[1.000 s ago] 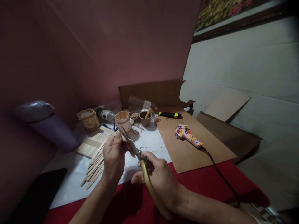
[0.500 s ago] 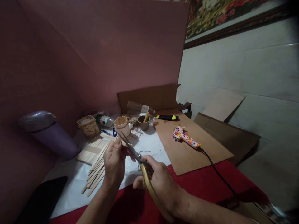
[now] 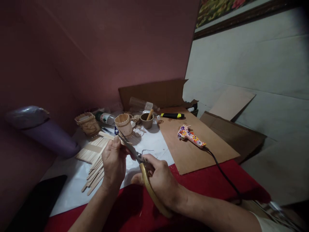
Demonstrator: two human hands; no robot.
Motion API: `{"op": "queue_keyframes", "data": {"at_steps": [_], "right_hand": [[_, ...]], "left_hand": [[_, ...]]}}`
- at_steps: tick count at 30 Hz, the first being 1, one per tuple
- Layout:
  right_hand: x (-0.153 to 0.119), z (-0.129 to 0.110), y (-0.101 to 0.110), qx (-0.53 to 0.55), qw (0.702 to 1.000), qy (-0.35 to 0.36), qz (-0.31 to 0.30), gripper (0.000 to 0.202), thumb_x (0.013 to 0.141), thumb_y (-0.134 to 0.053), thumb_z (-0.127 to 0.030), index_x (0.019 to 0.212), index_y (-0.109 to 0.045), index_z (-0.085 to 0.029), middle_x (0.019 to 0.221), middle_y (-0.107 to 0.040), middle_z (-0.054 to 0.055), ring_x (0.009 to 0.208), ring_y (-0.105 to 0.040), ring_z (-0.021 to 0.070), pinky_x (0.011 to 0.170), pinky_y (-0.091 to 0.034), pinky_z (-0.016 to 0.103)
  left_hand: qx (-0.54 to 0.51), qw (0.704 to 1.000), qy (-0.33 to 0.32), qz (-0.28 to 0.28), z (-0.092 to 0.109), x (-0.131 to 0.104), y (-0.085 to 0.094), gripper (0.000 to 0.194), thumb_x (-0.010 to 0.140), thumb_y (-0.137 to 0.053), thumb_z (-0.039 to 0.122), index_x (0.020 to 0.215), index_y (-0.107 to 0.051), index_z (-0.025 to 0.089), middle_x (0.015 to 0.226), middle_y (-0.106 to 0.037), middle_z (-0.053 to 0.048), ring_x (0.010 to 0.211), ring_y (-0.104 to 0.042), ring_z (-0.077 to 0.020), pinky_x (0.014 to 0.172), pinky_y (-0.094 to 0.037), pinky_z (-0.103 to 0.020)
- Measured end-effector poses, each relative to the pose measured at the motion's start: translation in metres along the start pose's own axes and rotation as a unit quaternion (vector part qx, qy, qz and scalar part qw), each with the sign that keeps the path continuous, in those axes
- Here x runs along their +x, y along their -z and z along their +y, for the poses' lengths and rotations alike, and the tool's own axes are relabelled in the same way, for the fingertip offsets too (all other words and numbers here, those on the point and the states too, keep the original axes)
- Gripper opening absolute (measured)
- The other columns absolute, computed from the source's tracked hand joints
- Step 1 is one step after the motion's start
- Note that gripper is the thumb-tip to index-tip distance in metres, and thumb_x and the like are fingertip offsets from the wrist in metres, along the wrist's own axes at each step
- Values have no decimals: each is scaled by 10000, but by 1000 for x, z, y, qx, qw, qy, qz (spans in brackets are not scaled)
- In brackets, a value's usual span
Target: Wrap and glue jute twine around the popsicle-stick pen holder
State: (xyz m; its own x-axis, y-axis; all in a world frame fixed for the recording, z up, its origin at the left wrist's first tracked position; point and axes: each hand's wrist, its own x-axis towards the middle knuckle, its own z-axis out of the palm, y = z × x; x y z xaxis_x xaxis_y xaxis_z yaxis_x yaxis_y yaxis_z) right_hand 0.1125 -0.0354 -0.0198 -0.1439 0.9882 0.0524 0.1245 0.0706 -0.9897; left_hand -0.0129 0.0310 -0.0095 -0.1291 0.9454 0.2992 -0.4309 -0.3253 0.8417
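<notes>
My left hand (image 3: 114, 162) pinches a flat wooden craft stick (image 3: 106, 135), which juts out on both sides of the fingers. In my right hand (image 3: 160, 180) are scissors (image 3: 150, 185) with yellowish handles, the fingers wrapped round them. Their blades reach up and left to the stick beside my left fingertips; whether they bite into the wood I cannot tell. Below and left of the left hand, several loose craft sticks (image 3: 95, 175) fan out next to a banded bundle of sticks (image 3: 89, 152). A small cup covered in wooden sticks (image 3: 124, 125) stands just beyond the blades.
A flower-patterned glue gun (image 3: 190, 137) lies on a cardboard sheet (image 3: 207, 154), its black cord running right. Behind are a yellow-black utility knife (image 3: 172, 115), a grey pot (image 3: 147, 122), plastic bottles (image 3: 106, 118) and a second stick-covered cup (image 3: 87, 125). A purple wrapped object (image 3: 51, 137) leans left.
The view has shifted, so the table items appear slightly higher and further left. Both hands keep their holds on the craft stick and scissors; the blades still meet the stick.
</notes>
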Motion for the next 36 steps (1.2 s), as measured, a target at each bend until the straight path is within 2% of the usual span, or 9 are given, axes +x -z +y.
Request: {"op": "queue_keyframes", "data": {"at_steps": [9, 13, 15, 18, 23, 27, 30, 33, 36], "right_hand": [[8, 3, -3, 8, 998, 31, 61, 316, 695, -759, -397, 786, -555, -173, 603, -428, -82, 576, -375, 92, 536, -328, 207], [11, 10, -2, 33, 998, 39, 41, 370, 674, -770, -454, 779, -555, -172, 613, -406, -78, 587, -370, 95, 538, -324, 209], [12, 14, 1, 38, 998, 44, 39, 387, 673, -769, -471, 824, -593, -161, 621, -382, -76, 588, -352, 95, 534, -313, 213], [14, 15, 6, 26, 998, 45, 35, 403, 673, -770, -468, 884, -633, -153, 622, -389, -71, 585, -353, 98, 535, -317, 218], [15, 13, 10, 10, 999, -27, 34, 461, 653, -785, -386, 1000, -589, -157, 626, -520, -58, 564, -451, 108, 533, -361, 220], [16, 7, 19, -123, 989, -55, 63, 291, 724, -677, -234, 981, -567, -152, 697, -632, 3, 610, -545, 133, 561, -389, 230], [19, 0, 29, -296, 952, -30, 65, 254, 730, -560, -129, 981, -588, -155, 809, -692, 56, 701, -606, 158, 615, -398, 242], [23, -6, 34, -407, 912, -18, 53, 238, 728, -524, -123, 949, -610, -146, 877, -713, 113, 773, -637, 199, 651, -388, 274], [27, -10, 33, -445, 894, -14, 43, 202, 748, -517, -148, 919, -623, -129, 887, -714, 163, 805, -649, 244, 652, -374, 305]], "left_hand": [[9, 1000, 18, -13, 3, 2, 0, 283, 801, -605, 377, 637, -522, 162, 530, -609, 3, 468, -600, -148, 490, -505, -277], [72, 995, 61, 33, -1, 9, 9, 275, 780, -589, 377, 621, -517, 164, 475, -605, -2, 429, -586, -154, 462, -479, -269], [126, 986, 109, 14, -6, 13, 14, 297, 773, -581, 402, 615, -530, 156, 492, -629, -33, 438, -596, -167, 439, -460, -264], [165, 978, 127, -18, -13, 17, 18, 317, 747, -595, 437, 643, -573, 138, 557, -656, -47, 467, -602, -165, 437, -454, -262], [263, 953, 150, 1, -13, 22, 22, 354, 700, -578, 482, 609, -586, 140, 562, -638, -40, 458, -579, -149, 430, -435, -256], [329, 928, 174, 18, -10, 26, 26, 341, 678, -556, 465, 556, -563, 147, 513, -611, -38, 403, -529, -127, 400, -381, -238], [384, 902, 197, 2, -11, 28, 27, 326, 683, -530, 443, 544, -567, 149, 519, -628, -54, 359, -482, -116, 379, -341, -240], [462, 862, 208, -18, -15, 29, 28, 322, 702, -510, 429, 522, -559, 167, 479, -609, -54, 350, -467, -131, 381, -319, -251], [558, 806, 193, -43, -17, 29, 30, 348, 717, -529, 430, 471, -542, 184, 446, -581, -58, 406, -506, -162, 436, -335, -269]]}}
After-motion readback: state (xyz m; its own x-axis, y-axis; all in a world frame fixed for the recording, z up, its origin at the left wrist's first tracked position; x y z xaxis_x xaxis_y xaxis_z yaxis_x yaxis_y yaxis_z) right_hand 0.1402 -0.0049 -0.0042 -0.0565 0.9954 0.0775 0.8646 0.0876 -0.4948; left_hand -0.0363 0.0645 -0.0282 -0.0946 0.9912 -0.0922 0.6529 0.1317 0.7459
